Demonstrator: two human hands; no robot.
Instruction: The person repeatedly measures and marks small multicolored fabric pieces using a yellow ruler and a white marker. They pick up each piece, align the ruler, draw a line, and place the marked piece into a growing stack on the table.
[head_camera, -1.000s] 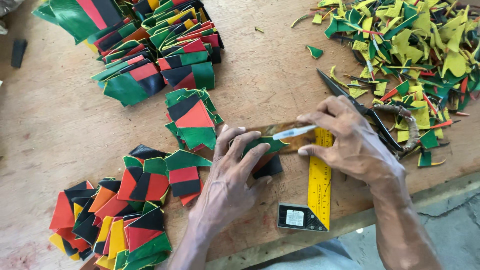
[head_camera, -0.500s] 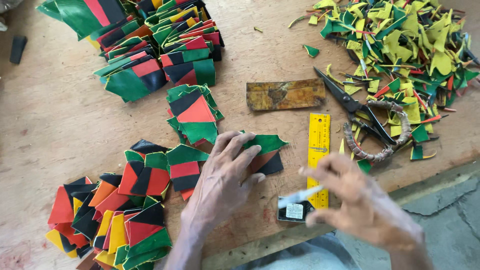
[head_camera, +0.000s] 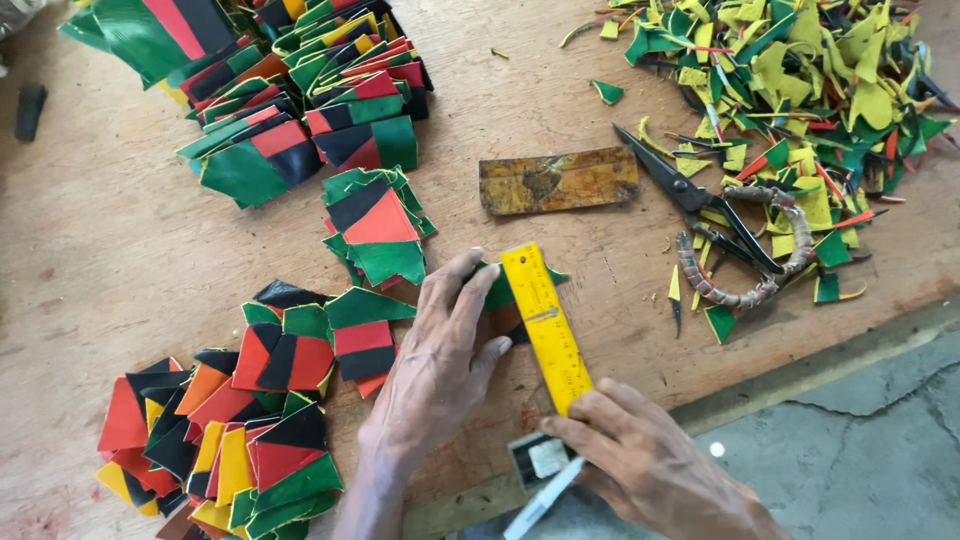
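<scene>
My left hand lies flat on a small green, red and black patchwork piece on the wooden table, fingers spread and pressing it down. My right hand grips the lower end of a yellow try square ruler, whose blade lies across that piece right beside my left fingers. The same hand also carries a white pen, pointing down-left near the table edge.
Stacks of coloured patchwork pieces fill the far left, more lie near left and centre. A brown rectangular template, scissors with wrapped handles and a heap of offcuts sit on the right. Grey floor lies beyond the edge.
My right hand left the brown template, swung down to the ruler's lower end and slid the ruler left onto the piece. My left hand stayed on the piece.
</scene>
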